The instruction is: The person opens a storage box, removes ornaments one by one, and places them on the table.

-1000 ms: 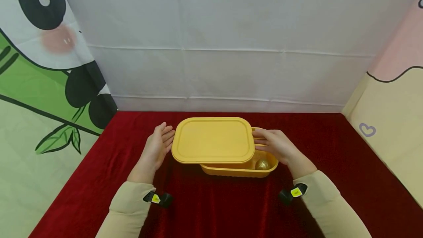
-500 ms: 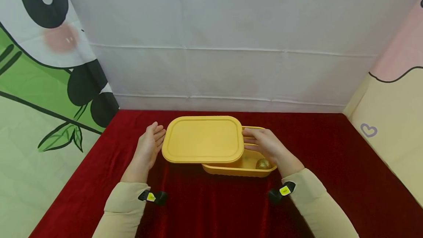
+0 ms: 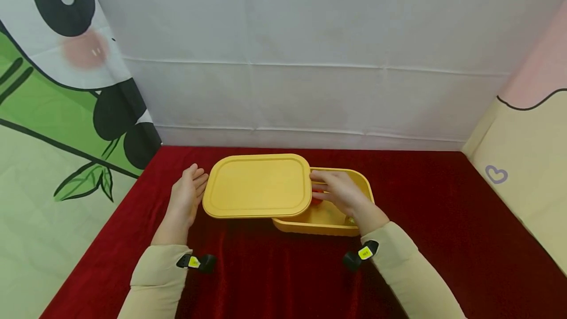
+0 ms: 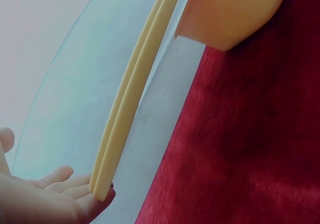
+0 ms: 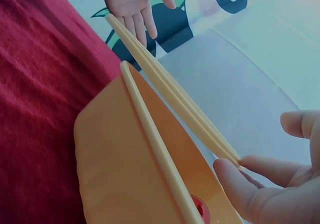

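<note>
A yellow rectangular lid (image 3: 258, 186) is held up level between the two hands, above the left part of a yellow box (image 3: 319, 229). Against the lid's left end lie the straight fingers of my left hand (image 3: 183, 197); its thumb stands apart in the left wrist view. My right hand (image 3: 340, 192) touches the opposite end with extended fingertips, its thumb also off the lid in the right wrist view. Inside the box a round red thing (image 5: 201, 209) shows in part. The right wrist mostly covers a gold ball (image 3: 351, 220) in the box's near right corner.
Dark red velvet cloth (image 3: 274, 279) covers the table. A white cloth backdrop (image 3: 310, 97) rises behind it. Printed cartoon cloths stand at the left (image 3: 84, 112) and right (image 3: 527, 171) sides.
Both hands have moved left together with the lid, baring more of the box's right side. The red thing has come into sight, while the gold ball is now mostly behind the right wrist.
</note>
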The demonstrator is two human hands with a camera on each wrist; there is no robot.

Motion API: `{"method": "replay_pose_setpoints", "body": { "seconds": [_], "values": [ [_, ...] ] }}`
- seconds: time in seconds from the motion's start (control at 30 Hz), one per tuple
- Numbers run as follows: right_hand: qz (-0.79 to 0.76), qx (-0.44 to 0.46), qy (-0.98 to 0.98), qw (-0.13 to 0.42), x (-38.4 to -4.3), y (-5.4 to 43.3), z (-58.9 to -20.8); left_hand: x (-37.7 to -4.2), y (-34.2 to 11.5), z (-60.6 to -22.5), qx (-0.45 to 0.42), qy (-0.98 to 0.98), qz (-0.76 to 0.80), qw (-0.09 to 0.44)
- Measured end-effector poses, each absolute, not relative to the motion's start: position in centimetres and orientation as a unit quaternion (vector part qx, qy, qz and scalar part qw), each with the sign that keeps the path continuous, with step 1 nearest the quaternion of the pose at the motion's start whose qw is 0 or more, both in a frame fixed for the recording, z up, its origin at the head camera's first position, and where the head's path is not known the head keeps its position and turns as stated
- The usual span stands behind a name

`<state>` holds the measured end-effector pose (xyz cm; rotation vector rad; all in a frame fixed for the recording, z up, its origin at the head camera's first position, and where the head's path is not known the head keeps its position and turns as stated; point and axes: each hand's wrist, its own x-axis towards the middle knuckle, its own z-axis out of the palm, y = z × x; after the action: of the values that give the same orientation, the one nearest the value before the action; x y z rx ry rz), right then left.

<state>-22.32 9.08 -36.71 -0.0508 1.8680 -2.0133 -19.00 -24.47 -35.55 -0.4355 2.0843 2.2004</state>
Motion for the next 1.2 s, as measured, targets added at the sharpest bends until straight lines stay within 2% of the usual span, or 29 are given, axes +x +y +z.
{"method": "replay_pose_setpoints", "body": {
  "seconds": [0.93, 1.2],
  "values": [
    [-0.737, 0.013, 0.642, 0.210, -22.2, 4.7, -37.3, -19.3, -27.7, -36.1, -0.207, 0.684, 0.699, 0.011],
    [-0.727, -0.011, 0.653, 0.210, -21.9, 3.3, -37.2, -19.2, -28.7, -36.7, -0.235, 0.688, 0.686, -0.006]
  ]
}}
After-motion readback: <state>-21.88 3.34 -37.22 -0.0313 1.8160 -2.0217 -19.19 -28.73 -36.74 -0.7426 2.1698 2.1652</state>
